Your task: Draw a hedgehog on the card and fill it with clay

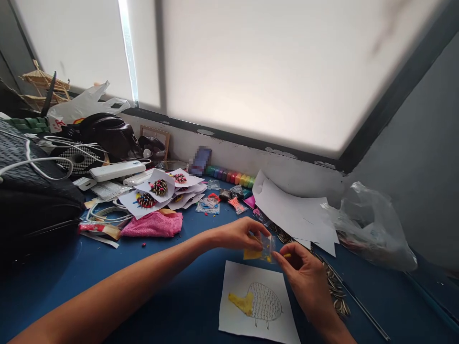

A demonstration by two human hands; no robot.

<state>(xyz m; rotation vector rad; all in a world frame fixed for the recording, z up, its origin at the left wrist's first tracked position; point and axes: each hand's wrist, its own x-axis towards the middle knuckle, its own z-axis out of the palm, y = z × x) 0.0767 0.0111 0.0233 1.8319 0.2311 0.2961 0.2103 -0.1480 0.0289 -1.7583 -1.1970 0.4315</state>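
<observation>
Above the paper, my left hand (240, 234) grips a small clear plastic bag (271, 246) with yellow clay (252, 254) in it. My right hand (304, 274) is curled at the bag's right edge. Its thumb tip meets the bag, and a small yellow bit of clay (287, 255) shows by its index finger. Below both hands lies a white paper (229, 327) with a drawn hedgehog-like animal (265, 302). The animal's head and snout are covered in yellow clay, while its body carries pen strokes only.
Sunflower seeds (335, 291) and a thin metal rod (358, 303) lie right of the paper. Behind are white sheets (294, 210), a plastic bag (376, 229), clay packets (236, 204) and finished seed pictures (134, 205). A pink cloth (154, 224) and black bag (39, 200) stand left.
</observation>
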